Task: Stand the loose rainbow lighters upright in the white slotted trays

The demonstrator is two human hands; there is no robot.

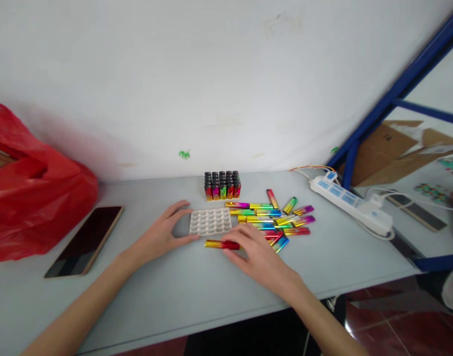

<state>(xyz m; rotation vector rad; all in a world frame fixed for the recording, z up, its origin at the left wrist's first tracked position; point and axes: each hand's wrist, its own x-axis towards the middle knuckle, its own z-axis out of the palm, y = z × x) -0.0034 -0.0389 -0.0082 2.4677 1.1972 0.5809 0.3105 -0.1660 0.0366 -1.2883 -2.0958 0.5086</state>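
I face a white wall [148, 89]
My grey table [167, 291] stands before it; a blue frame [400, 89] rises at right, reddish floor tiles [378, 326] below.

Tube [212, 244] partly behind right hand [256, 253]

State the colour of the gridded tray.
White or off-white; the tray shows in the head view.

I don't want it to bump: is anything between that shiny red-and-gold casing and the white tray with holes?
Nothing visible stands between the red-and-gold casing and the white tray. The right hand holds the casing just in front of the tray. The left thumb is near the tray's front left corner.
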